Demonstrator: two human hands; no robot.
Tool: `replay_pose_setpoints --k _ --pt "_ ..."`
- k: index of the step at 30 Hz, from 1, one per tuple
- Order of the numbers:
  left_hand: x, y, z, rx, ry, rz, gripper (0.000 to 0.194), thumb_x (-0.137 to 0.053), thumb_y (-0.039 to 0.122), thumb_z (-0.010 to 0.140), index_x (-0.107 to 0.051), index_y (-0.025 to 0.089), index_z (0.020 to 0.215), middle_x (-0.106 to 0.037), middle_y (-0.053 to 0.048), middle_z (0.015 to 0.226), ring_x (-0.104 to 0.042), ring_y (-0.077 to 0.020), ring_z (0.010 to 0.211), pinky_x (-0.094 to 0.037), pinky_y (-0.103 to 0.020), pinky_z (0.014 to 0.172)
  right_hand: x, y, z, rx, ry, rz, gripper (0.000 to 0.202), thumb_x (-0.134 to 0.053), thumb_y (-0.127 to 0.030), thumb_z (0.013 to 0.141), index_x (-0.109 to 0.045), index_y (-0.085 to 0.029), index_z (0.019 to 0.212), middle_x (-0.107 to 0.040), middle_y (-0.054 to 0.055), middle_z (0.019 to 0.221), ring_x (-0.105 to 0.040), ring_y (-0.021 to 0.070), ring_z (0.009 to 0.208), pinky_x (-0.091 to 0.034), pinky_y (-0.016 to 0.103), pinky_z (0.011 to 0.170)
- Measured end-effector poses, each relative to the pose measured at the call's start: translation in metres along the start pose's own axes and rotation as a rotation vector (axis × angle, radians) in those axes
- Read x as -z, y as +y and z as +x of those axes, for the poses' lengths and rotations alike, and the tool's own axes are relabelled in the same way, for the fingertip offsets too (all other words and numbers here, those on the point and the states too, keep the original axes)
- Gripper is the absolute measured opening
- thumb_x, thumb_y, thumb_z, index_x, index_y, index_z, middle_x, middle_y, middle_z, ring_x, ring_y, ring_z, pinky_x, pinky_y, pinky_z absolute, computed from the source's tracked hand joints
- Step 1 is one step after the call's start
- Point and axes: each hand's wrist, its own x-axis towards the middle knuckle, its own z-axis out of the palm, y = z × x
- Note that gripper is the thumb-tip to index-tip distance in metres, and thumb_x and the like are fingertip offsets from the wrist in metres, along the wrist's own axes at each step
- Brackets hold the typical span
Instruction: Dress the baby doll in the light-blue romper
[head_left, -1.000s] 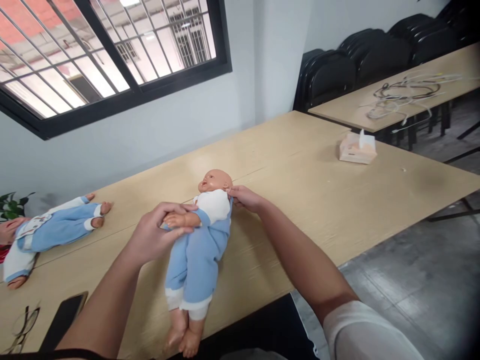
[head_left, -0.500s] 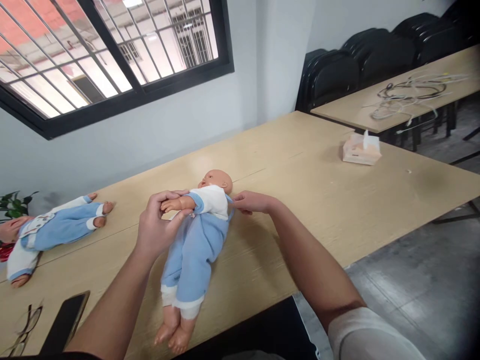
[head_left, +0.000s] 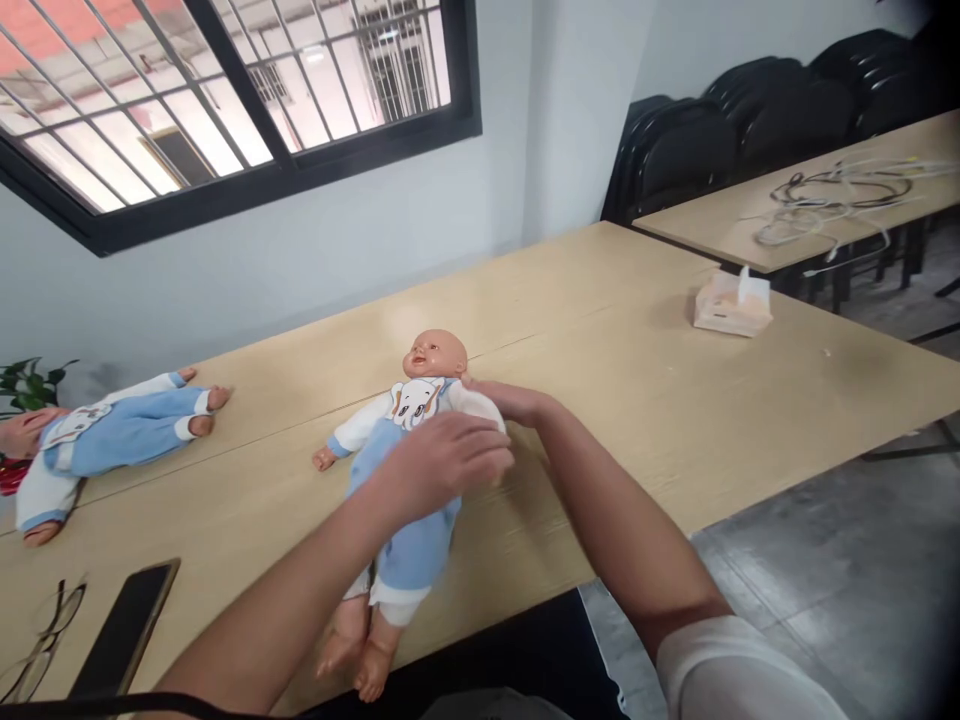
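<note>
A bald baby doll (head_left: 416, 540) in blue overalls and a white top lies face up on the table, its feet towards me. A white animal-face patch (head_left: 415, 402) shows on its chest. My left hand (head_left: 454, 458) reaches across the doll's belly, fingers curled around the end of the arm on the doll's right-hand side in view. That arm's white sleeve (head_left: 484, 408) bends up from the shoulder into my grip. Behind the sleeve, beside the doll's shoulder, is my right hand (head_left: 517, 402); its fingertips are hidden.
A second doll (head_left: 127, 440) in matching clothes lies at the left. Glasses (head_left: 45, 640) and a black phone (head_left: 124, 630) are at the near left. A tissue pack (head_left: 733, 303) stands right on the table (head_left: 637, 370). Cables (head_left: 832, 200) lie on another table before stacked chairs (head_left: 686, 155).
The doll has rolled from its side onto its back, its chest patch now showing. My left hand has moved right, from one doll arm to the other. My right hand stays near the shoulder.
</note>
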Motion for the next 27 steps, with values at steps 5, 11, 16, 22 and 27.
replay_pose_setpoints --k 5,11,16,22,27 --pt "-0.042 0.017 0.019 -0.076 -0.142 0.008 0.027 -0.060 0.025 0.101 -0.062 0.022 0.128 -0.069 -0.010 0.133 -0.065 -0.0247 0.120 -0.050 -0.044 0.103 -0.002 0.005 0.001 -0.019 0.060 0.178 0.025 -0.065 -0.024 0.091 -0.069 -0.016 0.115 -0.077 0.006 0.105 -0.066 0.0178 0.084 -0.053 0.026 0.075" --pt "-0.006 0.010 -0.043 0.284 0.026 -0.246 0.035 -0.059 0.029 0.101 -0.055 0.028 0.136 -0.067 -0.006 0.139 -0.061 -0.0236 0.128 -0.045 -0.045 0.111 0.000 0.017 0.015 0.030 0.221 0.023 0.025 -0.064 -0.023 0.087 -0.071 -0.015 0.110 -0.076 0.007 0.108 -0.065 0.0189 0.090 -0.052 0.028 0.080" --pt "0.009 0.019 -0.158 0.857 0.428 -0.140 0.009 -0.054 0.027 0.100 -0.061 0.022 0.103 -0.070 -0.005 0.102 -0.066 -0.0214 0.100 -0.052 -0.038 0.094 0.011 0.021 0.026 0.083 0.461 -0.259 0.034 -0.063 -0.029 0.092 -0.069 -0.012 0.121 -0.072 0.015 0.126 -0.065 0.0240 0.109 -0.049 0.036 0.098" --pt "-0.022 0.058 -0.234 0.971 0.201 -0.195 0.012 -0.059 0.028 0.096 -0.060 0.023 0.106 -0.071 -0.007 0.102 -0.067 -0.0239 0.099 -0.054 -0.040 0.089 -0.068 -0.031 -0.019 0.402 0.546 -0.704 0.034 -0.061 -0.031 0.097 -0.067 -0.016 0.127 -0.072 0.016 0.115 -0.064 0.0306 0.106 -0.046 0.044 0.097" --pt "-0.033 0.057 -0.232 0.943 0.181 -0.125 0.013 -0.058 0.027 0.096 -0.060 0.022 0.108 -0.071 -0.008 0.104 -0.067 -0.0247 0.098 -0.053 -0.041 0.089 -0.206 -0.038 -0.093 0.729 -0.149 -0.991 0.019 -0.071 -0.041 0.093 -0.069 -0.023 0.097 -0.071 0.005 0.094 -0.063 0.0243 0.086 -0.048 0.038 0.076"
